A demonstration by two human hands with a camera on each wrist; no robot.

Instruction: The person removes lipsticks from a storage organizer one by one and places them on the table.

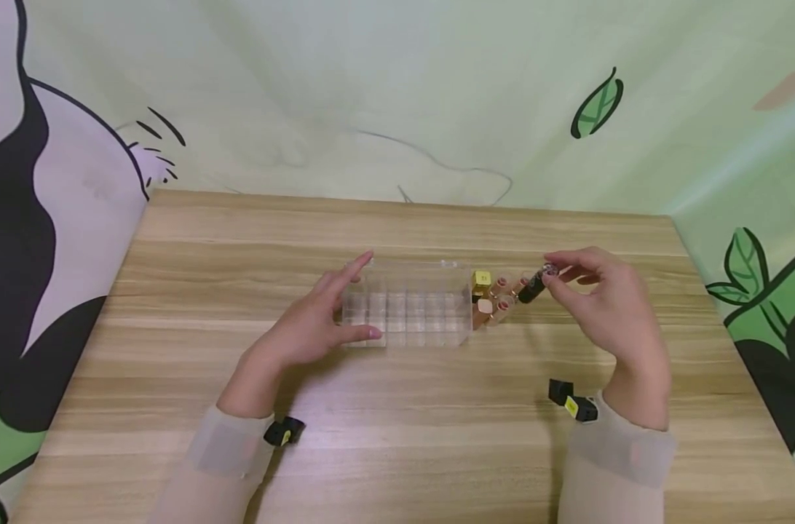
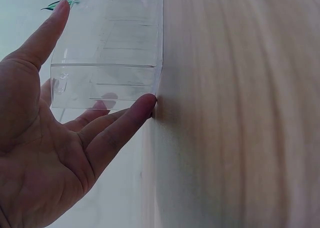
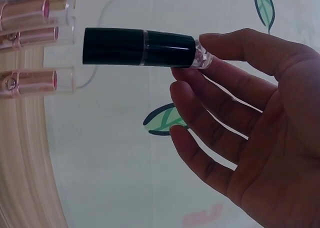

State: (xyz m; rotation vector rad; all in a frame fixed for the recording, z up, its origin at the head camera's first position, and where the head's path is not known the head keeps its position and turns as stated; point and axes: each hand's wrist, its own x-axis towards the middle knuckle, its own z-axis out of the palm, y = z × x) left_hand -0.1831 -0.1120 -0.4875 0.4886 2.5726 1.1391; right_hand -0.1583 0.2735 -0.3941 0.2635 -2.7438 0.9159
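Note:
A clear plastic organizer box (image 1: 430,320) with small compartments stands on the table. My left hand (image 1: 306,316) spans its left end, thumb along the front side and index finger at the back corner; the left wrist view shows other fingers touching its end near the tabletop. My right hand (image 1: 603,291) pinches a black lipstick tube (image 3: 137,48) by its clear faceted end, thumb against fingertips. The tube tilts beside a cluster of pinkish lipsticks (image 1: 502,309) with clear caps. Among them, against the organizer's right side, is a gold-topped lipstick (image 1: 481,282).
The wood-grain table (image 1: 424,451) spreads out around the organizer. Behind it hangs a pale green backdrop (image 1: 306,94) with painted leaves and black shapes. Small black devices (image 1: 581,407) are strapped at both sleeve cuffs.

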